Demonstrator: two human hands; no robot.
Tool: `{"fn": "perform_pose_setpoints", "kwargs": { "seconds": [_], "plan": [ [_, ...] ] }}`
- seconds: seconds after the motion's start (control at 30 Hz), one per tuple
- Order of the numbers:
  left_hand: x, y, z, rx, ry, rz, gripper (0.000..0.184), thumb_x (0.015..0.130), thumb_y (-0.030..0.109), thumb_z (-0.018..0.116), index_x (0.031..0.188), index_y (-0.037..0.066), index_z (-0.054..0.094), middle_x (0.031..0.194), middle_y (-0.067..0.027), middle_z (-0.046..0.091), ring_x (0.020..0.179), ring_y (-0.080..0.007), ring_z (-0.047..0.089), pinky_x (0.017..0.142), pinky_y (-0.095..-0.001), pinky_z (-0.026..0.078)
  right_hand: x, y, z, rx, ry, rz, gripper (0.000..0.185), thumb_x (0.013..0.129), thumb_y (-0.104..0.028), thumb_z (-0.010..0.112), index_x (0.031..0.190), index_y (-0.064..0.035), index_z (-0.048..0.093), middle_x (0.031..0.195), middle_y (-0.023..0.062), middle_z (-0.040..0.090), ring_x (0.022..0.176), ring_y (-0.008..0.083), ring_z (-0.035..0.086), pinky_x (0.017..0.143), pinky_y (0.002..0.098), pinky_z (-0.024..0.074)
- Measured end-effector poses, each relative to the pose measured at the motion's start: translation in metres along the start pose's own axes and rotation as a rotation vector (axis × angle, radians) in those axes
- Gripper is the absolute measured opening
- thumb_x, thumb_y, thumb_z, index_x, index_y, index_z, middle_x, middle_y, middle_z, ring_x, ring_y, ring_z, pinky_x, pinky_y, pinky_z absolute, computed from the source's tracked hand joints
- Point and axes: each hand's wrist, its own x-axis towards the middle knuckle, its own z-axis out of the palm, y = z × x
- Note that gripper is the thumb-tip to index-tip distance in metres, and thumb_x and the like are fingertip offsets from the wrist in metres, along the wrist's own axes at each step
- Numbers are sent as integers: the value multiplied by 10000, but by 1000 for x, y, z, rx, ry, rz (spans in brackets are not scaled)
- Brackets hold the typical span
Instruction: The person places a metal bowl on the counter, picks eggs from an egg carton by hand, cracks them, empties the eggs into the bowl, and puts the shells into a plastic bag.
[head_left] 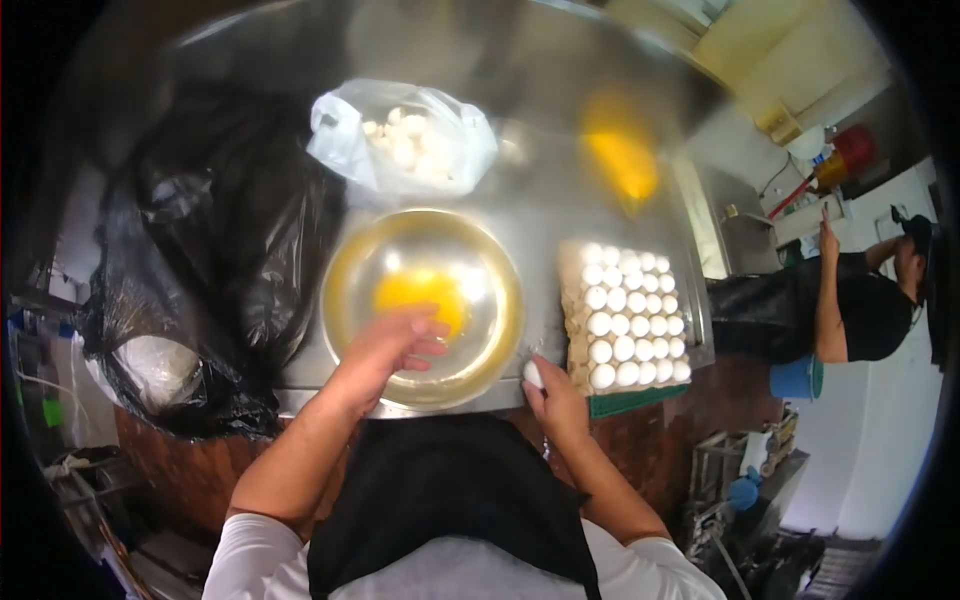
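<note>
The right grip (pixel 558 402) pinches an egg (pixel 533 374), likely light and brittle, best held mid-shell, right of the metal bowl (pixel 347 262); the left grip (pixel 398 345) hangs spread over the bowl.

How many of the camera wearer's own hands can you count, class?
2: the left hand is over the metal bowl, and the right hand holds a white egg beside the egg tray. Neither is hidden.
</note>
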Motion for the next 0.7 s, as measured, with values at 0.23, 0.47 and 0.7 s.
{"fn": "perform_pose_setpoints", "kwargs": {
  "seconds": [0.23, 0.47, 0.7],
  "plan": [
    [4, -8, 0, 199, -47, 104, 438, 906, 182, 648, 1303, 30, 539, 1154, -106, 647, 1004, -152, 628, 804, -269, 485, 31, -30, -33, 1092, -135, 550, 457, 984, -338, 492, 1332, -40, 492, 1063, 152, 678, 653, 156, 614, 564, 255, 488],
    [7, 0, 37, 646, 30, 482, 409, 755, 236, 807, 1107, 70, 682, 948, -72, 677, 765, -142, 586, 701, -283, 499, 59, -84, -37, 1470, -458, 457, 515, 979, -453, 404, 1296, -64, 517, 884, 82, 660, 624, 136, 601, 541, 240, 461],
    [1, 11, 37, 760, 97, 483, 359, 749, 175, 791, 1051, 15, 681, 875, -70, 688, 689, -116, 638, 629, -251, 519, 68, -108, -20, 1268, -364, 396, 435, 1035, -398, 368, 1202, -38, 547, 834, 68, 629, 602, 142, 589, 514, 241, 452]
  ]
}}
